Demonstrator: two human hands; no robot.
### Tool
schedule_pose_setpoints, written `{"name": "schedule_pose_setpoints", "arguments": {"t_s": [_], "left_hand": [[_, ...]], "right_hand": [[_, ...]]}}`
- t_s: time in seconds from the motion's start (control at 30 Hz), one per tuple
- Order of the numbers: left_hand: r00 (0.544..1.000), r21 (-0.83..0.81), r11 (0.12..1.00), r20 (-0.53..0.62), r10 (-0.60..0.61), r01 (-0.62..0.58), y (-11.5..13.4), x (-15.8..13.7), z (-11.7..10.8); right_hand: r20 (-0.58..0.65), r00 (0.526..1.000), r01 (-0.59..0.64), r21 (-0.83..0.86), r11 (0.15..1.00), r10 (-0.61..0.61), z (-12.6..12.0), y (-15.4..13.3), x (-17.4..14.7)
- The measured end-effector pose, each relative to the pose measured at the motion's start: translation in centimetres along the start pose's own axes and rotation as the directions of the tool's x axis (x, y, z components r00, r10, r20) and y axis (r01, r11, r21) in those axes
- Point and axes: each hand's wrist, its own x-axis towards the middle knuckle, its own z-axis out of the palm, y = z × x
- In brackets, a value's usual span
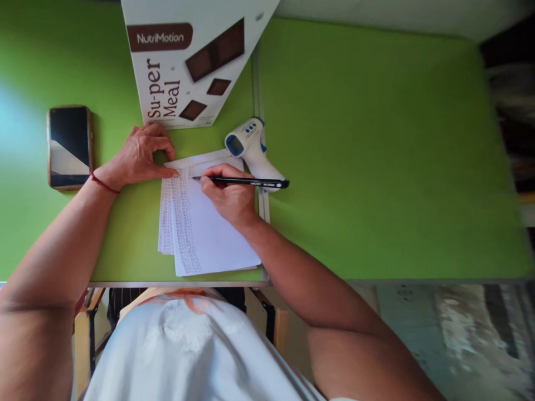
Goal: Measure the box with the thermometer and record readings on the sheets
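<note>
Several sheets of white paper (221, 234) lie stacked on the green table, with columns of small handwriting down their left side. My right hand (232, 197) rests on the top sheet, closed round a black pen (240, 181) whose tip is at the paper near the writing. At the upper left corner of the sheets is my left hand (144, 153), thumb touching the paper's edge, fingers bent and apart with nothing in them. A white and blue infrared thermometer (253, 147) lies just beyond the right hand, partly over the paper's top edge.
A white box (167, 11) with brown print stands beyond the left hand. On the far left lies a phone (70, 147), dark screen up. The green table (376, 150) stretches right past a metal seam (256, 83); its near edge runs before my body.
</note>
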Motion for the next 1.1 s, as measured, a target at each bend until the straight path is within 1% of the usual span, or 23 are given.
{"name": "schedule_pose_setpoints", "arguments": {"t_s": [0.17, 0.37, 0.57, 0.63, 0.73, 0.9, 1.1], "left_hand": [[1.0, -0.003, 1.0, -0.01, -0.004, 0.004, 0.03, 0.01, 0.0], [1.0, -0.005, 1.0, -0.005, 0.01, -0.01, -0.15, 0.03, -0.04], [1.0, -0.061, 0.998, -0.028, 0.009, -0.011, -0.42, -0.02, 0.1], [1.0, -0.05, 0.999, -0.027, 0.013, -0.015, -0.41, -0.02, 0.08], [1.0, -0.024, 0.999, -0.02, 0.022, -0.023, -0.38, -0.01, 0.02], [1.0, -0.047, 0.999, -0.009, 0.014, -0.014, -0.38, -0.03, -0.02], [1.0, -0.025, 1.0, -0.017, 0.017, -0.018, -0.26, -0.05, 0.0]], "right_hand": [[0.003, 1.0, -0.008, -0.01, 1.0, 0.008, -0.11, -0.26, 0.0], [-0.03, 1.0, -0.006, 0.022, 1.0, 0.007, -0.23, -0.17, 0.04], [-0.009, 0.999, -0.037, -0.025, 0.999, 0.036, -0.36, 0.01, 0.05], [-0.014, 0.999, -0.041, -0.024, 0.999, 0.04, -0.32, -0.11, 0.05], [-0.031, 0.999, -0.023, 0.009, 1.0, 0.023, -0.22, -0.37, 0.08], [-0.061, 0.998, -0.004, 0.027, 1.0, 0.005, -0.17, -0.45, 0.11], [-0.021, 1.0, -0.016, 0.032, 0.999, 0.017, -0.2, -0.11, -0.02]]}}
